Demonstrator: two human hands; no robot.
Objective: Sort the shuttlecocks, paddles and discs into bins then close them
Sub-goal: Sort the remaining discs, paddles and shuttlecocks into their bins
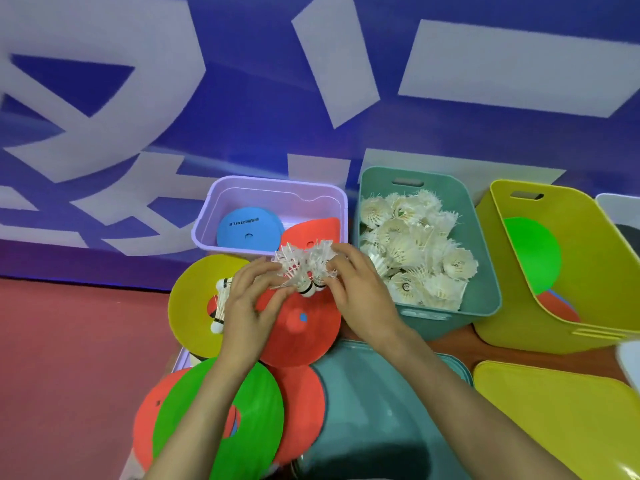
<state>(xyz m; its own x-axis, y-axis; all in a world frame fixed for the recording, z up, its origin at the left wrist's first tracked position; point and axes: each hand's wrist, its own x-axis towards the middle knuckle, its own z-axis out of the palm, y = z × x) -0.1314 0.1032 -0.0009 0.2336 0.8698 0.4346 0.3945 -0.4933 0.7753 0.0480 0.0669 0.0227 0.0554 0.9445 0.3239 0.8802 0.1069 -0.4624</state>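
Observation:
My left hand (251, 299) and my right hand (360, 289) together pinch a small bunch of white shuttlecocks (304, 268) above a red disc (304, 330). More shuttlecocks (221, 303) lie on a yellow disc (197, 306) left of my left hand. The teal bin (485, 271) to the right holds a heap of white shuttlecocks (415, 251). The purple bin (214, 216) behind my hands holds a blue disc (247, 230) and a red disc (311, 230). The yellow bin (588, 258) at far right is tilted and holds a green disc (533, 254).
A green disc (225, 420) overlaps red discs (149, 417) in front of me. A teal lid (381, 410) and a yellow lid (561, 417) lie near the front. A white object (628, 362) shows at the right edge. Blue and white flooring lies beyond the bins.

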